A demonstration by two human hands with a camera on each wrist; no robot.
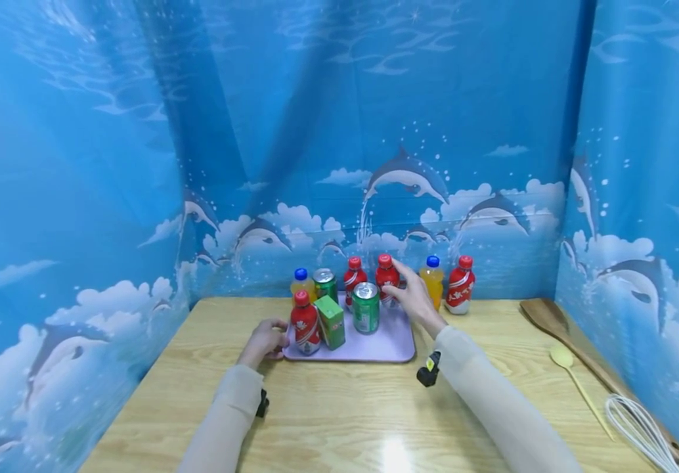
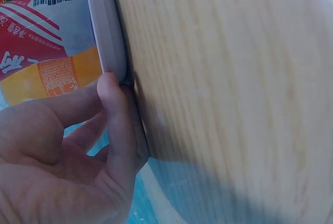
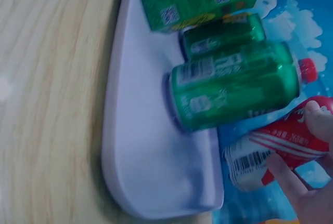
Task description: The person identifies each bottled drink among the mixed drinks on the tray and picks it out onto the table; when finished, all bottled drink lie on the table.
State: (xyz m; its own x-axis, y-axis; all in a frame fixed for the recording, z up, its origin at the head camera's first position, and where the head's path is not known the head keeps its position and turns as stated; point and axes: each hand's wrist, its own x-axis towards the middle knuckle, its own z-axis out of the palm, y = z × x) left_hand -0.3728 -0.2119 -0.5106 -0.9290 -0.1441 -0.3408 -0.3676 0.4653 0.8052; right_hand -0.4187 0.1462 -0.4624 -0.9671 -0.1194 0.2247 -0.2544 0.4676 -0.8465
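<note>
At the tray's back edge, my right grip pinches the red bottle | left grip pinches the tray's left rim | bottle likely weighty, slick, squeezable; I'd hold mid-body

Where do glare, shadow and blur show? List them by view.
Head: a white glare patch on the table near the bottom edge; left wrist: a shadow on the table beside the left hand; right wrist: a shadow along the tray, pale glare at the left edge, smeared print on the cans.
</note>
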